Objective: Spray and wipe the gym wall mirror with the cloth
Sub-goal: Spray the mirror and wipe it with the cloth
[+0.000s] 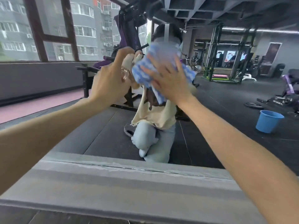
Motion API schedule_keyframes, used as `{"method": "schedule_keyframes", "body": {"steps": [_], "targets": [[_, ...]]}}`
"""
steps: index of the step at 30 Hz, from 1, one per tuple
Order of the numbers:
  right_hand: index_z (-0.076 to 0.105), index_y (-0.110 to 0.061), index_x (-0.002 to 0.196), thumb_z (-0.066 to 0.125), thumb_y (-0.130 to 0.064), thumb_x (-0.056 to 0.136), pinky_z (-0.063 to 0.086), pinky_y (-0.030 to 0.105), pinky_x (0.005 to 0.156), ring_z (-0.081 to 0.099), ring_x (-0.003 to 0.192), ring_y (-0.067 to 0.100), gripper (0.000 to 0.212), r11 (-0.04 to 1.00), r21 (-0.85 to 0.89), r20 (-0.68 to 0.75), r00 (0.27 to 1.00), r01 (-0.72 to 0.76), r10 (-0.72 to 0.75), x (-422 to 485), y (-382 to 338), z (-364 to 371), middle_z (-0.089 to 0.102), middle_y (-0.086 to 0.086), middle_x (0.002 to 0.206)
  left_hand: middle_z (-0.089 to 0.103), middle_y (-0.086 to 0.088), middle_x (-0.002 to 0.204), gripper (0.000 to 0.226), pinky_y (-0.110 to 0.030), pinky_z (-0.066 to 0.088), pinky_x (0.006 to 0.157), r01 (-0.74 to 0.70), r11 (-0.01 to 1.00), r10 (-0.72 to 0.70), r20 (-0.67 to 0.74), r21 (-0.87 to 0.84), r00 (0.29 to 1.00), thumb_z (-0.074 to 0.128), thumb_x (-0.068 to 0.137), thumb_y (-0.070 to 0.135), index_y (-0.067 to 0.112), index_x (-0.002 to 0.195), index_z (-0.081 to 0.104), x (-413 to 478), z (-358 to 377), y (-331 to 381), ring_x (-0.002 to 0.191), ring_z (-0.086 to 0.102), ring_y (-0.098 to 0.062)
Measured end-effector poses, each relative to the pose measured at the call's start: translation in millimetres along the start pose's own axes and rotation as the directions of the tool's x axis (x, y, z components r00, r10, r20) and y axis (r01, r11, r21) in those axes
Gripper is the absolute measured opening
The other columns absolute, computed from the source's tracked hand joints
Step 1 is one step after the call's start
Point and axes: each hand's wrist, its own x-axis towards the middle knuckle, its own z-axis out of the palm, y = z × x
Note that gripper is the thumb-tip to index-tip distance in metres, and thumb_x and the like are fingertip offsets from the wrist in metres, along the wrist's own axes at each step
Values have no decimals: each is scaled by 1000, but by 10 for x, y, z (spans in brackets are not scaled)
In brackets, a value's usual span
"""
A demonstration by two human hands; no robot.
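Right hand (168,81): I'm pressing it flat, fingers spread, onto the cloth (160,52).
Cloth: lying bunched under my palm, against the mirror (226,97), tail trailing downward.
Left hand (110,81): hovering just left of the cloth, fingers curling; blur is stopping me telling whether it's holding anything.
Surface: mirror rising straight ahead above a grey ledge (129,183).
Room: gym machines and a blue bucket (268,121) are showing in reflection.

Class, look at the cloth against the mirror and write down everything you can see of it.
The cloth is soft fabric in a blue and white pattern, bunched into a thick pad. It lies against the mirror at about head height. The right hand presses on it with spread, straight fingers. A loose end hangs below the palm. Its edges are blurred, so the weave cannot be seen.
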Motion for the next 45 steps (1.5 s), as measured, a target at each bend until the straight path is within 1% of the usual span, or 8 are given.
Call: {"method": "schedule_keyframes", "body": {"steps": [3,6,11,18,24,32,37,45], "targets": [[44,-30,146,48,-26,100,9,54,118,37,141,31,46,940,68,-22,941,-336,338,380,-232,-20,41,3,152,44,11,64,57,-36,45,58,-45,996,47,-26,73,999,47,83,7,33,129,27,195,-246,-84,59,52,-29],[49,-28,142,60,-15,91,-4,56,118,37,141,24,54,963,184,89,973,195,-214,-519,-1181,-21,42,-2,151,57,-15,71,66,-44,52,52,5,997,4,-114,76,993,47,80,-4,34,129,24,313,-571,-231,59,56,-36],[59,-32,133,76,-36,80,-14,50,118,43,137,16,56,691,363,298,625,624,-721,-1047,-1433,-96,49,-10,145,58,-17,70,69,-49,54,57,63,986,-49,-94,155,994,49,80,-5,31,134,27,104,-935,-532,59,57,-35],[40,-30,147,42,-28,102,25,51,115,36,142,25,45,960,96,26,963,263,-267,1636,364,137,38,1,154,55,-2,72,67,-38,46,55,40,984,-27,-76,175,997,47,80,0,32,136,29,1003,-1468,-264,58,53,-27],[30,-27,152,60,-15,92,10,52,115,24,146,31,68,997,70,159,987,16,-27,2853,1521,31,26,8,159,59,-6,74,69,-31,46,51,24,999,-16,-193,40,981,51,82,-2,32,138,29,2230,-2127,86,61,57,-24],[42,-26,146,49,-21,100,14,49,120,26,146,22,47,693,273,119,692,667,-713,3273,1902,207,35,-1,156,59,-12,66,70,-38,48,58,106,994,-107,-166,-13,980,52,79,-1,35,136,32,3383,-2773,264,58,56,-28],[21,-29,154,35,-18,96,16,50,120,16,148,25,61,964,18,112,958,265,-265,5095,3163,272,20,6,161,59,-4,65,70,-36,44,59,62,998,-65,-219,-21,974,54,80,-1,33,137,33,4399,-3400,429,57,56,-20],[33,-28,150,22,-35,105,8,47,118,13,148,26,47,983,113,141,982,-143,127,6174,3414,273,23,3,160,61,-15,77,67,-35,54,61,48,989,-81,-242,-140,967,56,80,-4,24,137,36,5551,-3944,665,64,60,-28]]}}
